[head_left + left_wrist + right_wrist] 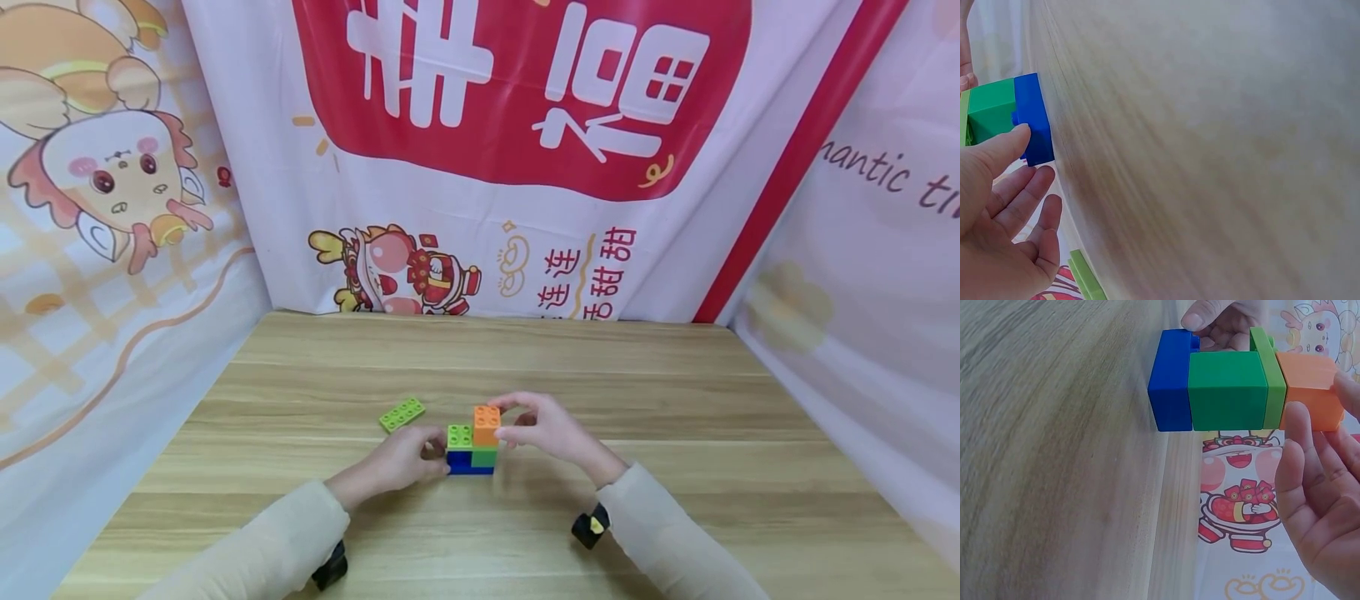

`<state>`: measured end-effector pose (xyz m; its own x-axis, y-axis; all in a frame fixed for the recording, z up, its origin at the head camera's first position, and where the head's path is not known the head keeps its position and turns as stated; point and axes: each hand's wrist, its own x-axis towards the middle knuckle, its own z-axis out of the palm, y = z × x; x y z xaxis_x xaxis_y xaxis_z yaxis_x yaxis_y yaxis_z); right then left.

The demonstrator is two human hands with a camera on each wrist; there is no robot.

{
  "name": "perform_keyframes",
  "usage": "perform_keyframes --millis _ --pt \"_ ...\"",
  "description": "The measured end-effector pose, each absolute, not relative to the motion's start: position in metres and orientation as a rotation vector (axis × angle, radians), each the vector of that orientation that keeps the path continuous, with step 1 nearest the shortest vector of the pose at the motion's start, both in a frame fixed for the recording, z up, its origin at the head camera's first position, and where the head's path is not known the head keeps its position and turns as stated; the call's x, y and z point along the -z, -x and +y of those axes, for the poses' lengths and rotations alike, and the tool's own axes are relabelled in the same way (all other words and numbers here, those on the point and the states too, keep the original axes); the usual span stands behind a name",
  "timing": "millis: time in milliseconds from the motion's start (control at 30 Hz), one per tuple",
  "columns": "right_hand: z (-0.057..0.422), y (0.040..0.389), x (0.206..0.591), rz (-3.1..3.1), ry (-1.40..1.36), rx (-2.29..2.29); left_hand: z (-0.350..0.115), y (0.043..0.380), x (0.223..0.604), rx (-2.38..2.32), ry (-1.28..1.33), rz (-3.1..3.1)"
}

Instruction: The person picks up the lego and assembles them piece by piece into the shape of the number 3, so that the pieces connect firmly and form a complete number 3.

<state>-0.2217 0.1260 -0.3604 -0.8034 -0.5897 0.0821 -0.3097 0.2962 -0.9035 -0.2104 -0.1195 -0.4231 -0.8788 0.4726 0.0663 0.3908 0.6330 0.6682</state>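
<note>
A small stack of toy building bricks stands on the table in the head view, between both hands. At its base is a blue brick (1171, 387), with a green brick (1229, 390) on its right part. Above these lies a lime plate (460, 436) that juts out to the left over the blue brick. An orange brick (486, 427) tops the right end. My left hand (408, 458) pinches the blue brick's left end, its thumb in front. With thumb and fingertips, my right hand (547, 429) holds the orange brick on its right side.
A loose lime plate (402, 414) with studs lies on the wooden table (637, 375), behind my left hand. Printed cloth (450, 183) hangs along the table's back edge, and more cloth closes off both sides.
</note>
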Motion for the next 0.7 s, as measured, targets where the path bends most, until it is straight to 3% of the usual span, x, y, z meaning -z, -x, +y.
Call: perform_keyframes --millis 333,700 --pt "0.126 0.223 0.360 2.275 0.825 1.522 -0.125 0.212 0.419 -1.052 -0.759 2.737" --pt "0.126 0.224 0.359 2.282 0.826 1.500 -0.136 0.221 0.407 -1.044 -0.560 2.833"
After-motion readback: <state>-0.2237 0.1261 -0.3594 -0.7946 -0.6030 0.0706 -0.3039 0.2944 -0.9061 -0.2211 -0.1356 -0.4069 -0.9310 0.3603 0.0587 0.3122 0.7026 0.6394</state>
